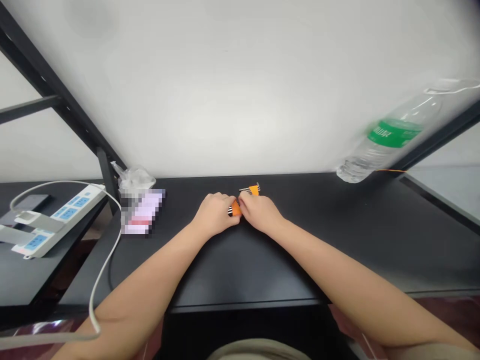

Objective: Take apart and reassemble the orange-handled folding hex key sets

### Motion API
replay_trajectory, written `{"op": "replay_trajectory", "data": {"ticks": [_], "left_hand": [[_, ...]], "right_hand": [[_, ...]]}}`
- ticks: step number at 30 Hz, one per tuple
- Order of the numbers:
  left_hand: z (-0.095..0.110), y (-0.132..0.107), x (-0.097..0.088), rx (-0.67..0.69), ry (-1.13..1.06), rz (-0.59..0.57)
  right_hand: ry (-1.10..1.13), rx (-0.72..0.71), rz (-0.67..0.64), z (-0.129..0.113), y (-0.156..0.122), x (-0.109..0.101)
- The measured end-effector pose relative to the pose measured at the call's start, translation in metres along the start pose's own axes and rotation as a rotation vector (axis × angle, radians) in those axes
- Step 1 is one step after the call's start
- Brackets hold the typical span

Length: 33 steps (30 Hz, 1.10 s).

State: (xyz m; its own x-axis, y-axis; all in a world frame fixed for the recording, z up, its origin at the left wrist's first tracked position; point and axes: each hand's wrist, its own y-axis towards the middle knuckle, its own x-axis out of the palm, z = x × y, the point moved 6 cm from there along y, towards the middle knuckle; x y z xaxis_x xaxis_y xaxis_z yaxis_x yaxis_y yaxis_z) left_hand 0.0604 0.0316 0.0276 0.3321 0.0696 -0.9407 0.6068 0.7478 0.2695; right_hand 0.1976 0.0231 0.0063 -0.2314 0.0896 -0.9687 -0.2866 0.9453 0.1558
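Near the middle of the black desk point(247, 265), my left hand point(214, 214) is closed around an orange hex key holder point(236, 208). Short metal key shafts stick out of its left side, between my thumb and fingers. Pressed close from the right is my right hand point(259, 211), its fingers curled together at the holder's right end. What those fingers pinch is mostly hidden; a small dark bit shows at their tips. Just behind the right hand lies a second orange hex key holder point(254, 190), with several metal keys pointing left.
To the left are a pixelated phone-like object point(144, 212), a crumpled clear plastic bag point(135, 180) and a white power strip point(60, 220) with a white cable point(108, 257). A clear bottle with a green label point(393, 132) stands back right. A white wall point(232, 90) rises behind.
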Motion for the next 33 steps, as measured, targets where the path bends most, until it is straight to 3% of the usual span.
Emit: {"op": "replay_trajectory", "data": {"ticks": [8, 14, 20, 27, 33], "left_hand": [[-0.023, 0.000, 0.007, -0.058, -0.067, -0.067], [-0.041, -0.003, 0.004, -0.107, -0.112, -0.046], [-0.042, -0.004, 0.005, -0.112, -0.145, -0.051], [-0.043, -0.003, 0.006, -0.123, -0.153, -0.055], [-0.044, -0.002, 0.006, -0.134, -0.175, -0.067]], "right_hand": [[-0.119, 0.042, -0.111, 0.029, 0.008, 0.007], [-0.129, 0.106, -0.129, 0.038, 0.004, 0.006], [-0.057, 0.131, -0.143, 0.045, -0.009, -0.006], [0.129, 0.058, -0.123, 0.069, -0.011, -0.027], [0.208, 0.021, -0.118, 0.078, -0.008, -0.023]]}}
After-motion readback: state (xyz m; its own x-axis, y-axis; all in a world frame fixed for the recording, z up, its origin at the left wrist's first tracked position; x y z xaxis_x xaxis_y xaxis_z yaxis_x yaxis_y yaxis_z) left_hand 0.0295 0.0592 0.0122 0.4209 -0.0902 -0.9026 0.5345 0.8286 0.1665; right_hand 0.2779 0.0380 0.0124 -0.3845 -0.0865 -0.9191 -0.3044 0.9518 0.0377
